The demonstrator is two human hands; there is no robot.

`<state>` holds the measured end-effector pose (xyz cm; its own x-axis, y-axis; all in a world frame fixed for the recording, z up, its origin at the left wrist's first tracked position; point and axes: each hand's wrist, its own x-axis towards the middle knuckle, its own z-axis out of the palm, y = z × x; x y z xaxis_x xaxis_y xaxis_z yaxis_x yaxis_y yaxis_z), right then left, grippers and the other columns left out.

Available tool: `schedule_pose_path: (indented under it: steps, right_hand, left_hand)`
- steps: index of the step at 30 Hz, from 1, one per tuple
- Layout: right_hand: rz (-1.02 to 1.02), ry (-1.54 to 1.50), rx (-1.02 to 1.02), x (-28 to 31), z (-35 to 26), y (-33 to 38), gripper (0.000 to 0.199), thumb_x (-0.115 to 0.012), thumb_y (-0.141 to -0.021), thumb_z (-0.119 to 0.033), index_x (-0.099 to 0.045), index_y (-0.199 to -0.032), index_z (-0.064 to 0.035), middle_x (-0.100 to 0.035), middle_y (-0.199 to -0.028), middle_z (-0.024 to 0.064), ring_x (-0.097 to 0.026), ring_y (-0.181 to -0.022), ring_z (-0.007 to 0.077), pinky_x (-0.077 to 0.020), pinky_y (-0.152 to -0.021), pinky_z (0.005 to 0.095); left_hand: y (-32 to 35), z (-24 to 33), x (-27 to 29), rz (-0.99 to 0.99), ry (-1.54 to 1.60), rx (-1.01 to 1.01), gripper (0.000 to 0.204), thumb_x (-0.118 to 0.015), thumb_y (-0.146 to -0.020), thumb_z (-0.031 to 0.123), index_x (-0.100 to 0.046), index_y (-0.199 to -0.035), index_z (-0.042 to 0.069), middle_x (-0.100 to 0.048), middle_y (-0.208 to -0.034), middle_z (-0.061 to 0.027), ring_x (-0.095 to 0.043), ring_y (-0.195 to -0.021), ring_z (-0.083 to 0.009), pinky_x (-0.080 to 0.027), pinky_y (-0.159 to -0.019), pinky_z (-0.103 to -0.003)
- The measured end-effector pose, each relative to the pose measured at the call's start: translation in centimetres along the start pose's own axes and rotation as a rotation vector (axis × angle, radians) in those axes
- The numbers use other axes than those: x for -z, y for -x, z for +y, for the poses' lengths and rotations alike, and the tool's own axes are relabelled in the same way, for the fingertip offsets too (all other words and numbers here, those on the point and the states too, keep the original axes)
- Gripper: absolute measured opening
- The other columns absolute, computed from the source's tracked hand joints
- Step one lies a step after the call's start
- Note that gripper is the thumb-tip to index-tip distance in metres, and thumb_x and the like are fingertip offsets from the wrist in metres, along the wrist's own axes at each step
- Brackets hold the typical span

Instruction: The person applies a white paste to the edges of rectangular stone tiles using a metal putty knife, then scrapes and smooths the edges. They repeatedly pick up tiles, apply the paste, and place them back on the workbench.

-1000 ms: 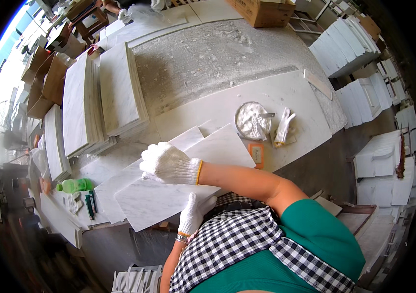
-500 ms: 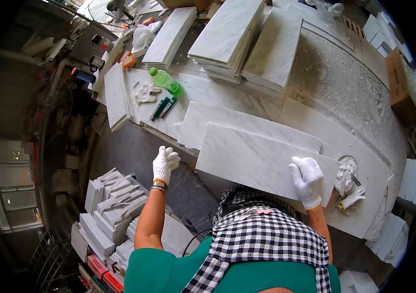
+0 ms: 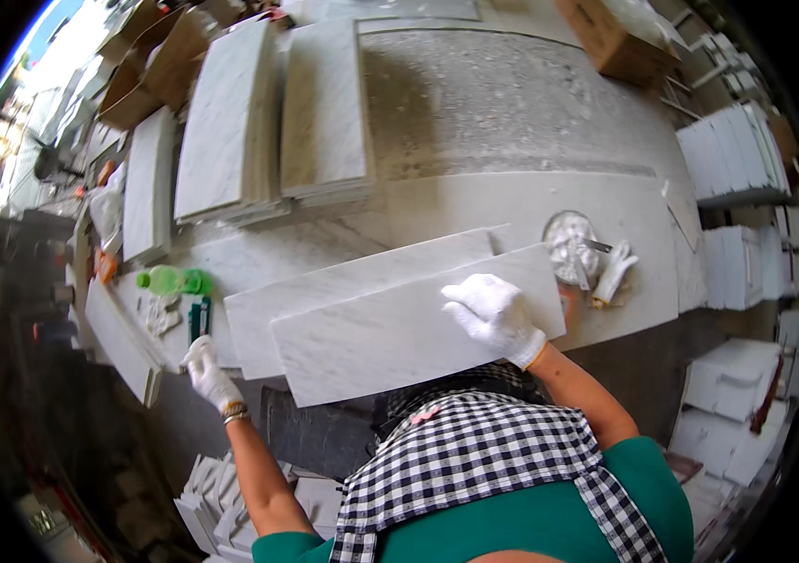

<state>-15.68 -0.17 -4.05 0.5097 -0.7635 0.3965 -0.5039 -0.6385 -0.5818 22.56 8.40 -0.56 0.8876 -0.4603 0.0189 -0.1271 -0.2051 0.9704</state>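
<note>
Two white marble slabs lie side by side in the middle of the frame, on the table (image 3: 512, 202). The near slab (image 3: 390, 333) sits in front, and the far slab (image 3: 343, 281) pokes out behind it, touching it along one long edge.

My right hand (image 3: 493, 314), in a white glove, lies flat and open on top of the near slab, toward its right end. My left hand (image 3: 207, 371), also gloved in white, is at the lower left of the slabs, by the left end of the far slab. I cannot tell if its fingers are gripping that end or just resting there.

A green bottle (image 3: 172, 280) lies on its side at the left of the frame, just beside the far slab. A round tub (image 3: 570, 246) with white paste sits at the right of the frame, near the near slab's right end, with a spare white glove (image 3: 614, 274) next to it. More marble slabs (image 3: 273, 117) are stacked in the upper left of the frame.
</note>
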Motion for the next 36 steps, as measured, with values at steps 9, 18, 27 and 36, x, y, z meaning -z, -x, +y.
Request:
schedule_pose_path:
  steps: [9,18,27,36]
  right_hand:
    - [0.051,-0.189,-0.008,0.4,-5.1,1.4,0.059,-0.077,-0.087,-0.029,-0.06,-0.133,0.0046,-0.068,-0.119,0.0226,-0.067,-0.11,0.0356,-0.0543,-0.095,0.0435]
    - [0.317,-0.089,-0.345,6.5,-1.7,8.7,0.038,-0.074,-0.092,-0.019,-0.066,-0.125,-0.0018,-0.067,-0.125,0.0144,-0.067,-0.11,0.029,-0.0554,-0.092,0.0394]
    - [0.658,-0.204,-1.082,8.4,6.6,20.6,0.031,-0.078,-0.091,-0.022,-0.072,-0.114,-0.0024,-0.073,-0.108,0.0125,-0.072,-0.099,0.0234,-0.0549,-0.087,0.0353]
    - [0.89,-0.335,-1.001,8.3,14.7,17.4,0.029,-0.079,-0.09,-0.017,-0.072,-0.113,-0.0015,-0.076,-0.1,0.0104,-0.071,-0.089,0.0162,-0.0552,-0.082,0.0346]
  left_hand:
    - [10.9,1.4,-5.7,-0.659,-0.262,-0.516,0.028,-0.064,-0.1,0.003,-0.065,-0.126,-0.007,-0.069,-0.13,-0.0178,-0.069,-0.096,-0.0152,-0.058,-0.079,-0.028]
    - [24.2,4.3,-13.2,-1.338,-0.114,-0.4,0.041,-0.062,-0.099,0.01,-0.061,-0.137,-0.004,-0.075,-0.102,-0.0227,-0.073,-0.087,-0.0197,-0.054,-0.079,-0.03]
    - [23.3,3.5,-15.4,-1.036,-0.478,-0.869,0.052,-0.066,-0.095,0.01,-0.055,-0.145,0.002,-0.056,-0.149,-0.0185,-0.045,-0.144,-0.0374,-0.025,-0.124,-0.051]
    - [22.2,1.7,-15.8,-0.922,-0.6,-0.925,0.054,-0.063,-0.094,0.01,-0.054,-0.145,0.001,-0.052,-0.152,-0.0193,-0.042,-0.146,-0.037,-0.018,-0.126,-0.054]
